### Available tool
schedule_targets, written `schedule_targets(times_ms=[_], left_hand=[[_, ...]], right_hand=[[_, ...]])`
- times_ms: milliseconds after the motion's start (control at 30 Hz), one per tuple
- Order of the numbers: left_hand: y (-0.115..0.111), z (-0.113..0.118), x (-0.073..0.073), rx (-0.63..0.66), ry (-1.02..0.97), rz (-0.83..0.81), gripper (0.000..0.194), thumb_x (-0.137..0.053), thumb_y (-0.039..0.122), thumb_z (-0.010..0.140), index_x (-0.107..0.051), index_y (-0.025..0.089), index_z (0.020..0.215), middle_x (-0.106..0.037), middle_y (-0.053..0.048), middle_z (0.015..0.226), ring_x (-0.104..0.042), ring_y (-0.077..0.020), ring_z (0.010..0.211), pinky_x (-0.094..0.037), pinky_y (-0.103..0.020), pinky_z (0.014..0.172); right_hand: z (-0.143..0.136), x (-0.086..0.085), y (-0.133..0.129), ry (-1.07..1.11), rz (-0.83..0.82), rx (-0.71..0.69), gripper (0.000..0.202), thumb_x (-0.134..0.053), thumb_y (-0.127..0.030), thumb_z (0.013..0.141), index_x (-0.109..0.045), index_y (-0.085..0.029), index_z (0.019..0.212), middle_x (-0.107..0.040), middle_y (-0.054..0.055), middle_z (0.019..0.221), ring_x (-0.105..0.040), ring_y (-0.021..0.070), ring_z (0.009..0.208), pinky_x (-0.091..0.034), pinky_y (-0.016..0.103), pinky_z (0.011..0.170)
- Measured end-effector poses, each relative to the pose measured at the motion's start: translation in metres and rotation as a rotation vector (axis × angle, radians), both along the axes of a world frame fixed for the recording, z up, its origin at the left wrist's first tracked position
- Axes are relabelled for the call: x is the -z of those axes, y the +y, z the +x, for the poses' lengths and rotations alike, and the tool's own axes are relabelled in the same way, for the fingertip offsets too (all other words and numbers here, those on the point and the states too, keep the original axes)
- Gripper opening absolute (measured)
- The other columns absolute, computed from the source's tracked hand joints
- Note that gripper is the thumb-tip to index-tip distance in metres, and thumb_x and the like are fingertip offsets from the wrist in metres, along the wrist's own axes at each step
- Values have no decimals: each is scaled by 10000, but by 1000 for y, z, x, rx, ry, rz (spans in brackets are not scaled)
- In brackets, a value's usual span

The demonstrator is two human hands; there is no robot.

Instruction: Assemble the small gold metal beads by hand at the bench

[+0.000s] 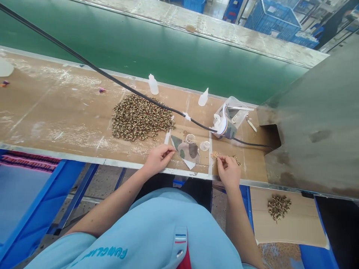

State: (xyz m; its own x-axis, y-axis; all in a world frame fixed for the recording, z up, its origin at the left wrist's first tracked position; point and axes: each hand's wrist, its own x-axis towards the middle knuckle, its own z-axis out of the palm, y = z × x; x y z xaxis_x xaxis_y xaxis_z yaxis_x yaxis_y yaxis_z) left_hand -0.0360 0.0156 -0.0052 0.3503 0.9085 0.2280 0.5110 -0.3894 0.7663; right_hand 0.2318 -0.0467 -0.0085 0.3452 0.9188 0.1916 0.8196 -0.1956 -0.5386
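Pinching closed beside a camouflage-patterned piece (193, 150), the left hand (158, 160)'s grip is near the worktop (70, 119)'s front edge; the right hand (229, 172)'s grip, fingertips together, meets tiny gold-coloured pieces (214, 154). Whether either holds anything, I cannot tell. Broad open room extends left past a heap of metallic pieces (140, 117).

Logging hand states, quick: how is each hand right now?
Left hand: closed, by the camouflage cloth; any hold unclear.
Right hand: closed, beside the small gold pieces; any hold unclear.
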Motion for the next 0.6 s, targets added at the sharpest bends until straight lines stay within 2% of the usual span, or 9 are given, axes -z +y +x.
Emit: schedule_targets(times_ms=[267, 433, 500, 600], left_hand=[[0, -1, 2, -10, -11, -8, 139, -497, 213, 830, -627, 166, 828, -616, -11, 690, -515, -102, 570, -409, -205, 533], [-10, 8, -12, -50, -117, -13, 132, -511, 201, 822, -637, 163, 832, -665, -41, 753, -587, -131, 679, -462, -234, 633], [-17, 21, -19, -14, -207, -100, 127, -529, 211, 817, -646, 163, 829, -680, -54, 797, -611, -144, 734, -479, -244, 674], [-26, 45, -22, 93, -358, -337, 134, -557, 226, 797, -663, 148, 820, -675, -60, 782, -617, -144, 707, -489, -239, 649]], right_hand=[[4, 3, 1, -30, -40, -25, 332, -424, -448, 828, -630, -199, 752, -605, 46, 727, -530, 153, 622, -403, 286, 599], [4, 2, -3, 61, 1, 11, 301, -485, -449, 807, -635, -194, 752, -605, 31, 713, -506, 138, 590, -418, 292, 616], [-1, 1, -6, 155, 28, 0, 279, -520, -441, 802, -634, -190, 757, -597, 18, 697, -500, 128, 581, -427, 287, 617], [-15, -5, -10, 299, 77, -87, 238, -542, -404, 821, -630, -185, 790, -602, 16, 726, -518, 120, 602, -438, 270, 600]])
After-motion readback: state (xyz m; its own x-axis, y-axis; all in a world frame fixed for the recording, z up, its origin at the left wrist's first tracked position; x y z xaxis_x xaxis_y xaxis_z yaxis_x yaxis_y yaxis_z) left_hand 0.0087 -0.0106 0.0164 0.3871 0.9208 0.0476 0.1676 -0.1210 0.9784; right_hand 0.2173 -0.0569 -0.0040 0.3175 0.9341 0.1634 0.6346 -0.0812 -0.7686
